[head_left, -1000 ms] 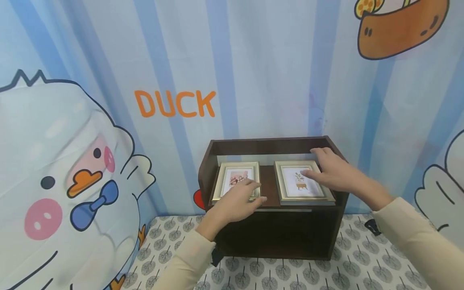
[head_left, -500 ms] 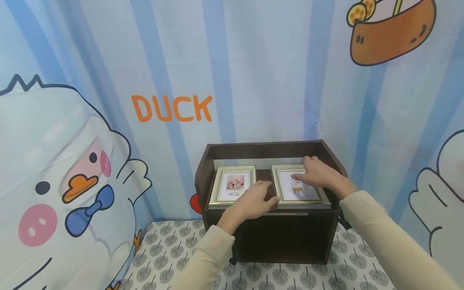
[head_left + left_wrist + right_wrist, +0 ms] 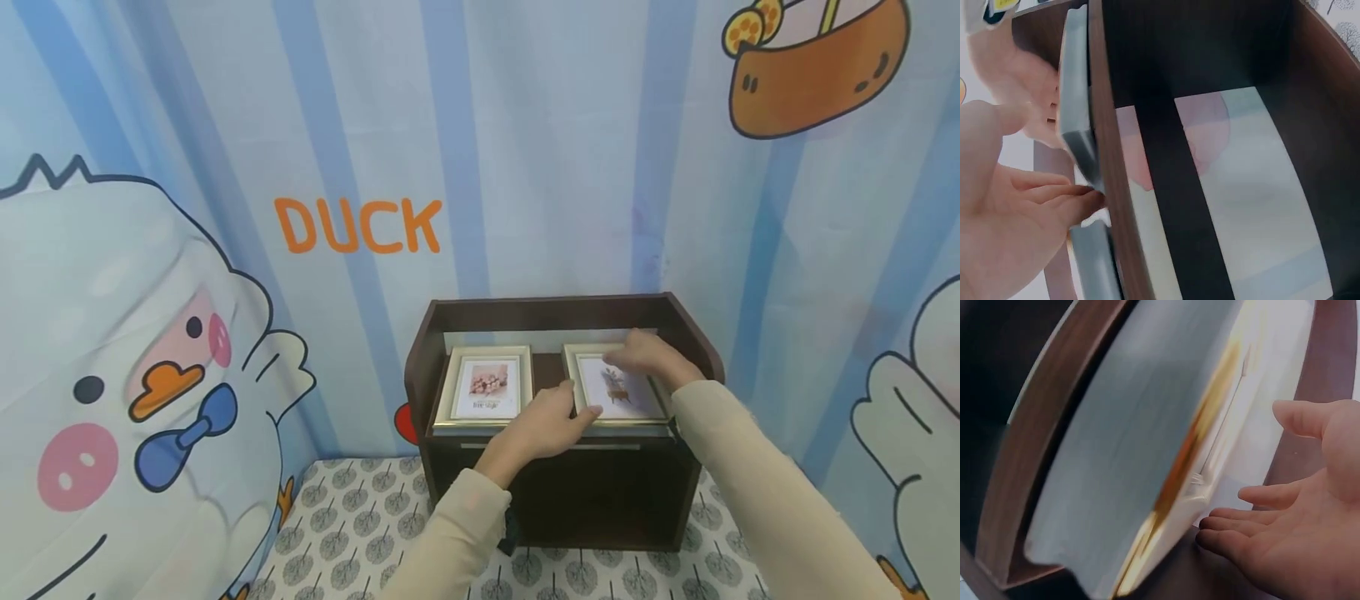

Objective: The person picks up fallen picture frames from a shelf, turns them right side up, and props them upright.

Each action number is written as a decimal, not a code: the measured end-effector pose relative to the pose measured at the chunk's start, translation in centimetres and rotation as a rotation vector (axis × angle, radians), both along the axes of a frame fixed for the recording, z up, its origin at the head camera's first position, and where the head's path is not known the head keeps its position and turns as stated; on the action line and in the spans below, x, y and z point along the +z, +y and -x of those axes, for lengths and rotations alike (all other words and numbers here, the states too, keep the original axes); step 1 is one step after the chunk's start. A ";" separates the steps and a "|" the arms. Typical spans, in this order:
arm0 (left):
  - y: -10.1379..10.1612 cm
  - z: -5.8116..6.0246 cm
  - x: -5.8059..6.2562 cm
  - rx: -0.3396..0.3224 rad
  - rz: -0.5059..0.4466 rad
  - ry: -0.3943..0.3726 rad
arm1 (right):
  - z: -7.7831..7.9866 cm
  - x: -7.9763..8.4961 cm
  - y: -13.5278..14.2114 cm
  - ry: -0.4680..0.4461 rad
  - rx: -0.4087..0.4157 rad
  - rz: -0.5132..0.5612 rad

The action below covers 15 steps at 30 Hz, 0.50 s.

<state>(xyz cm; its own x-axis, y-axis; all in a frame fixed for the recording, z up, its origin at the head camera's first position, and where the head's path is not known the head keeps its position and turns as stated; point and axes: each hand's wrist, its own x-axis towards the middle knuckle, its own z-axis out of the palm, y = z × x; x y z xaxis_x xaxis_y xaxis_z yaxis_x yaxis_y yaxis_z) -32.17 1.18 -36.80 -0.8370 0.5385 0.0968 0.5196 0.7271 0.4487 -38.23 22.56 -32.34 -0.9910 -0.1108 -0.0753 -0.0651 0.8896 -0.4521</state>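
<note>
Two gold-edged picture frames lie face up on the upper tier of a dark brown shelf unit point(image 3: 551, 313). The left picture frame point(image 3: 483, 390) has a pink print; the right picture frame point(image 3: 626, 407) shows a potted plant. My left hand point(image 3: 542, 425) is at the right frame's near left side, its fingertips point(image 3: 1094, 201) reaching into the gap between the frames, thumb apart. My right hand point(image 3: 648, 354) overlaps the right frame's far right part from above. In the right wrist view its fingers point(image 3: 1235, 534) extend loosely beside the frame's gold edge, with the thumb spread away.
The unit's raised side panels point(image 3: 693, 333) and back rail flank the frames. Below is an open dark compartment point(image 3: 592, 508). A tree-patterned cloth point(image 3: 360, 517) lies underneath, and a striped cartoon curtain point(image 3: 540, 167) hangs behind.
My left hand has moved right, off the left frame, to the right frame's left side. My right hand has shifted left over the right frame. The head view has shifted slightly.
</note>
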 end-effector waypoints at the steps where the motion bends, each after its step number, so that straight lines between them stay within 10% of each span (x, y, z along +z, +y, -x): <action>1: 0.1 0.0 -0.1 0.003 -0.005 -0.003 | 0.2 -0.1 0.0 -0.003 -0.007 0.001; 15: 1.7 -0.2 -0.9 0.086 -0.023 0.007 | 1.4 -2.2 0.0 0.048 -0.175 0.023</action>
<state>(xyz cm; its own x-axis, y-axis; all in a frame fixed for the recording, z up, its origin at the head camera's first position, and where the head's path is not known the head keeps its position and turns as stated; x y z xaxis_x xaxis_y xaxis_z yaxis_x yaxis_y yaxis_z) -32.01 2.86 -37.69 -0.8794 0.4621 0.1148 0.4590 0.7585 0.4626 -39.58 22.53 -34.54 -0.9977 0.0621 -0.0272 0.0676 0.8789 -0.4722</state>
